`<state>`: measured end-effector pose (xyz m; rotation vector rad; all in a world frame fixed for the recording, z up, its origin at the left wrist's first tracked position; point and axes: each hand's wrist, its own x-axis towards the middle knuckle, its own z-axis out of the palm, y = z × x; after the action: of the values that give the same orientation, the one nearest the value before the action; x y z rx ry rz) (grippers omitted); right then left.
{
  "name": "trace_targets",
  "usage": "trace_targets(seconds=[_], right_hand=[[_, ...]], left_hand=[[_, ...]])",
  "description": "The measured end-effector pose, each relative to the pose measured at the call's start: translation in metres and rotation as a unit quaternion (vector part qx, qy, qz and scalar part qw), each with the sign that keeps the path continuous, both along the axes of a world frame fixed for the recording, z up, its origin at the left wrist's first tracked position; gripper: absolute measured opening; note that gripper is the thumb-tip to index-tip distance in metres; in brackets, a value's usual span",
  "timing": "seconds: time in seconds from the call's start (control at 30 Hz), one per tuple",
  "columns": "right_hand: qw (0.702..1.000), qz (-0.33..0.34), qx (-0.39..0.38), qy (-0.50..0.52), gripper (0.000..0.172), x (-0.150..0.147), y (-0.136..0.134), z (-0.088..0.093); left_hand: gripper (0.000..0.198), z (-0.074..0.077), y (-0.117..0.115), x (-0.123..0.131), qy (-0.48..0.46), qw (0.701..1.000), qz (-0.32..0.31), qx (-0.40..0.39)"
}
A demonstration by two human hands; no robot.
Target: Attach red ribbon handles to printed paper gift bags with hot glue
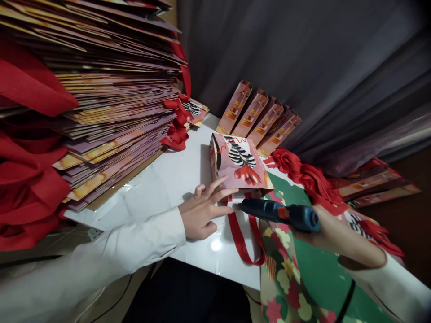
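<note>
A pink paper gift bag (240,163) printed with a striped figure lies flat on the white table (168,184). Its red ribbon handle (243,240) loops toward the table's near edge. My left hand (204,211) rests on the table with fingers stretched out, fingertips touching the bag's near edge. My right hand (332,235) grips a blue glue gun (279,213), whose nozzle points left at the bag's bottom edge beside my left fingertips.
A tall leaning stack of flat bags (114,98) with red ribbons fills the left. Several folded bags (259,116) stand at the back by a grey curtain (303,58). A green floral sheet (296,269) and red ribbons (306,175) lie on the right.
</note>
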<state>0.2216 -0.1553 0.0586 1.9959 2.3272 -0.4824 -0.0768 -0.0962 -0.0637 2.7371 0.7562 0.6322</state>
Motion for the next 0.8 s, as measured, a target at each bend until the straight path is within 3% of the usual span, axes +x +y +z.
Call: trace_targets(seconds=[0.1, 0.27, 0.33, 0.4, 0.5, 0.57, 0.67, 0.8], right_hand=[[0.998, 0.034, -0.060, 0.007, 0.004, -0.007, 0.009, 0.011], [0.995, 0.032, -0.067, 0.060, 0.005, 0.005, 0.014, 0.016], [0.991, -0.008, -0.047, 0.126, 0.022, 0.012, 0.007, 0.012], [0.974, -0.128, -0.063, 0.177, 0.033, 0.018, -0.005, 0.002], [0.889, -0.367, -0.117, 0.249, 0.038, 0.024, -0.027, -0.017], [0.819, -0.456, -0.130, 0.324, 0.041, 0.025, -0.040, -0.028], [0.744, -0.503, -0.141, 0.416, 0.043, 0.024, -0.054, -0.036], [0.664, -0.518, -0.149, 0.519, 0.045, 0.023, -0.067, -0.037]], left_hand=[[0.064, 0.001, 0.000, 0.000, 0.006, 1.000, 0.001, 0.005], [0.063, 0.000, 0.000, 0.000, 0.008, 1.000, -0.001, 0.000], [0.064, 0.000, 0.000, 0.000, 0.004, 1.000, -0.001, -0.002], [0.065, 0.000, 0.000, 0.000, -0.001, 1.000, -0.003, -0.003], [0.066, 0.000, 0.000, 0.000, -0.002, 1.000, -0.006, 0.000], [0.065, 0.001, 0.000, -0.001, 0.003, 1.000, -0.006, 0.004], [0.064, 0.001, 0.000, -0.001, 0.010, 1.000, -0.004, 0.006], [0.063, -0.001, 0.001, -0.001, 0.004, 1.000, -0.003, 0.003]])
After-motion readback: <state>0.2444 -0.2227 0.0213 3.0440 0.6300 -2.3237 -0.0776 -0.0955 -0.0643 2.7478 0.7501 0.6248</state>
